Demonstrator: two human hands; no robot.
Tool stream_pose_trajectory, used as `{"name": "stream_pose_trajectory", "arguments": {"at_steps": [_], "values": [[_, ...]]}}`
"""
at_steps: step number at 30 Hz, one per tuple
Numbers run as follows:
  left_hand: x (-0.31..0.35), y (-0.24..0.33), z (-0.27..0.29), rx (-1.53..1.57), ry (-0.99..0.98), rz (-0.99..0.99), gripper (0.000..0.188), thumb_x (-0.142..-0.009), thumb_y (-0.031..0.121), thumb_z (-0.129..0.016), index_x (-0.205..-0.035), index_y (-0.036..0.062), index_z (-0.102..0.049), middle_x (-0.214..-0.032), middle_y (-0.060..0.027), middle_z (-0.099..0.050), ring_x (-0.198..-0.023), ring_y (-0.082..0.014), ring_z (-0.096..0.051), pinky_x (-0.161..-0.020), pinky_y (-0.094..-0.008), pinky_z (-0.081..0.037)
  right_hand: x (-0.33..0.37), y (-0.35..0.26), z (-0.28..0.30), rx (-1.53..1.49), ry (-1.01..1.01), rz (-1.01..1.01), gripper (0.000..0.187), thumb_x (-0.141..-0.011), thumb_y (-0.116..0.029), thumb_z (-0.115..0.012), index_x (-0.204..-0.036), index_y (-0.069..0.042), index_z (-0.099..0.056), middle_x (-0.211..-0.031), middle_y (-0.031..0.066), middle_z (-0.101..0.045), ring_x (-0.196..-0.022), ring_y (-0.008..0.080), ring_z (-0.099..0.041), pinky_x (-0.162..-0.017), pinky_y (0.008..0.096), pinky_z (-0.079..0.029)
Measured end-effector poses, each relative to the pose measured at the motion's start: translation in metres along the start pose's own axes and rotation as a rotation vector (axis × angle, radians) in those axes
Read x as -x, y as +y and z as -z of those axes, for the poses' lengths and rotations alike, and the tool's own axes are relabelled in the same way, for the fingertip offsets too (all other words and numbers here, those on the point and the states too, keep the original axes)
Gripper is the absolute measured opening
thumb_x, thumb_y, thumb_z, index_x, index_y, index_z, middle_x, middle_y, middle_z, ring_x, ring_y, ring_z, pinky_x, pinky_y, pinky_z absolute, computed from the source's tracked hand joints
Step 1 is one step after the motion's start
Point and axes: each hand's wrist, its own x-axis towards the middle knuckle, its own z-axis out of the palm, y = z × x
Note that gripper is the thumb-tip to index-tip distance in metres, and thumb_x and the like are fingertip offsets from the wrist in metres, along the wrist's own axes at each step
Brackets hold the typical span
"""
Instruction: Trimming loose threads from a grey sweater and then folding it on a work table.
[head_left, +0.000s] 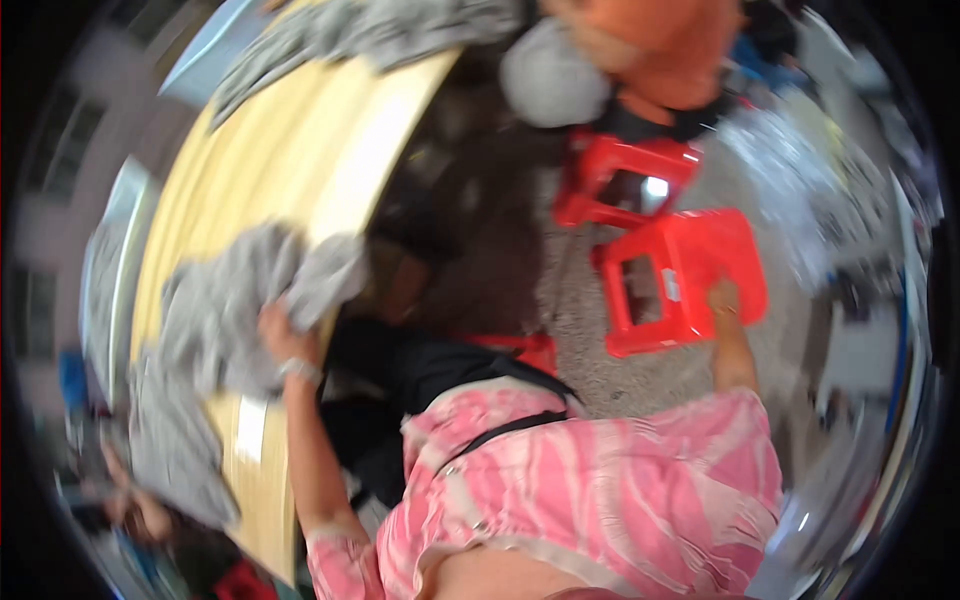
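A bunched grey cloth (225, 310) lies along the edge of a pale yellow wooden table (330, 150) on the left. My left hand (285, 338) is closed on a fold of it, with the fingertips partly sunk in the fabric. On the right, a red plastic stool (690, 280) is tipped so that its seat faces right and its open underside shows. My right hand (723, 298) touches the seat of that stool. Blur hides whether its fingers are curled or flat.
A second red stool (630, 180) stands just beyond, close to a person in orange (660, 45). More grey cloth (370, 30) is heaped at the table's far end. Clear plastic wrapping (785, 180) lies at the right. Another person's hands (140, 505) show at the lower left.
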Motion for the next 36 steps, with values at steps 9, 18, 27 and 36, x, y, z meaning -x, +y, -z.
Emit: {"name": "stream_pose_trajectory", "arguments": {"at_steps": [9, 18, 27, 36], "values": [[0.053, 0.005, 0.062, 0.023, -0.017, -0.028, 0.077, -0.068, 0.011, -0.069, -0.137, 0.0138, -0.037, -0.128, -0.0203, -0.044, -0.121, -0.0386, -0.039, -0.099, -0.0502, -0.029, 0.031, -0.173, 0.128, -0.010, -0.234, 0.374, 0.049, -0.080, -0.030, -0.063, -0.118, -0.001, -0.054, -0.110, 0.0207, -0.059, -0.106, 0.0324, -0.056, -0.088, 0.0428, -0.046], [0.146, -0.087, 0.128, -0.005, -0.055, 0.262, 0.054, -0.063, -0.007, -0.054, -0.114, 0.0109, -0.059, -0.120, -0.0168, -0.052, -0.107, -0.0352, -0.050, -0.094, -0.0438, -0.037, 0.145, -0.510, 0.249, -0.532, -0.053, 1.404, 0.032, -0.081, -0.010, -0.061, -0.112, -0.003, -0.056, -0.096, 0.0153, -0.059, -0.085, 0.0294, -0.059, -0.075, 0.0344, -0.048], [0.179, -0.089, 0.199, 0.045, 0.119, 0.345, 0.046, -0.063, -0.002, -0.057, -0.108, 0.0079, -0.061, -0.084, -0.0070, -0.062, -0.077, -0.0251, -0.057, -0.086, -0.0383, -0.038, 0.362, -0.658, 0.274, -0.467, -0.240, 2.310, 0.066, -0.070, -0.029, -0.073, -0.127, -0.009, -0.047, -0.116, 0.0133, -0.054, -0.104, 0.0290, -0.052, -0.089, 0.0400, -0.041], [0.144, -0.089, 0.203, 0.066, 0.105, 0.145, 0.040, -0.060, -0.002, -0.067, -0.098, 0.0074, -0.061, -0.077, -0.0060, -0.060, -0.071, -0.0226, -0.058, -0.091, -0.0440, -0.039, 0.373, -0.671, 0.268, -1.005, -1.020, 1.763, 0.033, -0.075, -0.003, -0.052, -0.108, -0.003, -0.058, -0.098, 0.0095, -0.062, -0.090, 0.0162, -0.060, -0.080, 0.0293, -0.049]]}}
